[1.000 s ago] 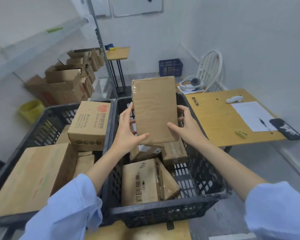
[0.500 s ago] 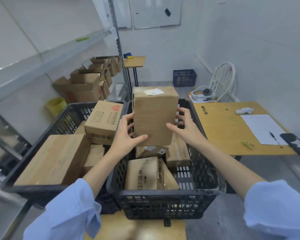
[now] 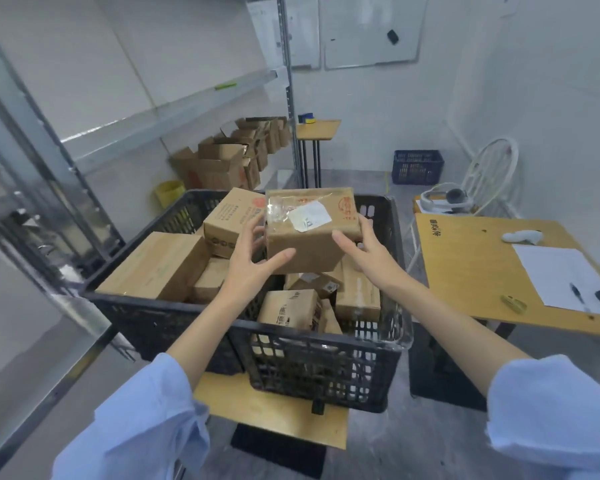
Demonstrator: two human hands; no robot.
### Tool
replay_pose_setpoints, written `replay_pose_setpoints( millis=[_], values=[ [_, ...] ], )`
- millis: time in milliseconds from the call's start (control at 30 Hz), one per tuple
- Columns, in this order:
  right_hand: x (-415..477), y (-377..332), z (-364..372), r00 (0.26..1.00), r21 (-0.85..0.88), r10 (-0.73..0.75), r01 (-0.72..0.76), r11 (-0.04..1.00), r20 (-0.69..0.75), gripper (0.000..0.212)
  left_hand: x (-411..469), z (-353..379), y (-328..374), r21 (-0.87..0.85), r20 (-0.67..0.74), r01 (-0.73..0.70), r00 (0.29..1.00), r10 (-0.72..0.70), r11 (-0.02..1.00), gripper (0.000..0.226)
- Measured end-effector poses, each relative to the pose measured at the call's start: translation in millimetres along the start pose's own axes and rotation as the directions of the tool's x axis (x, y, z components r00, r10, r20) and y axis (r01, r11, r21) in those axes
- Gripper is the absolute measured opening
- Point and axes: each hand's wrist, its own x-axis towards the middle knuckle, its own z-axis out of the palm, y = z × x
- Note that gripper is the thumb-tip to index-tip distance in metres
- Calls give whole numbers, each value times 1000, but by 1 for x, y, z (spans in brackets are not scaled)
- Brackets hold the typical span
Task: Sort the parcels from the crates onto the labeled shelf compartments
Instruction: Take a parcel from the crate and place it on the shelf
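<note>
I hold a brown cardboard parcel point(image 3: 309, 233) above the black crates, its top face with a white label and clear tape turned towards me. My left hand point(image 3: 253, 261) grips its left side, thumb across the front. My right hand point(image 3: 364, 251) grips its right side, thumb on the front face and fingers behind. The right black crate point(image 3: 326, 368) below holds several small boxes point(image 3: 288, 310). The left black crate point(image 3: 153, 317) holds a large flat box point(image 3: 156, 265) and a printed box point(image 3: 232, 220). The metal shelf point(image 3: 167, 116) runs along the left wall.
A wooden table point(image 3: 482, 271) at the right carries paper, a pen, a dark phone and a white object. Open cartons point(image 3: 229, 157) stand under the shelf by a yellow bin point(image 3: 168, 192). Further back are a small table, a blue crate point(image 3: 418, 166) and a white chair with headphones.
The parcel has been tipped from upright with its bare face showing to its labelled top face pointing at me. The camera view has risen and turned left, showing more shelf.
</note>
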Motion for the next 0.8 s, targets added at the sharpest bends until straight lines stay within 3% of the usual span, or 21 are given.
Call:
replay_pose_setpoints(
  millis=[233,433,533,700,800],
  values=[
    [-20,-5,0,994,-45,-44,49,998,101,68,-40,-11,18,26,-80,48,996,-46,999,65],
    [-28,-14,13,972,-140,-104,135,981,209,104,-69,-25,30,131,-145,54,989,-34,990,82],
    [-30,-22,28,945,-167,-182,233,958,271,106,-82,-37,36,192,-211,71,977,-30,979,81],
    [-31,-36,56,897,-89,-251,301,949,363,103,-110,-67,45,206,-294,112,954,-48,972,91],
    [-32,-46,77,867,-23,-241,279,960,436,105,-129,-87,48,186,-370,133,927,-56,973,82]
  ],
)
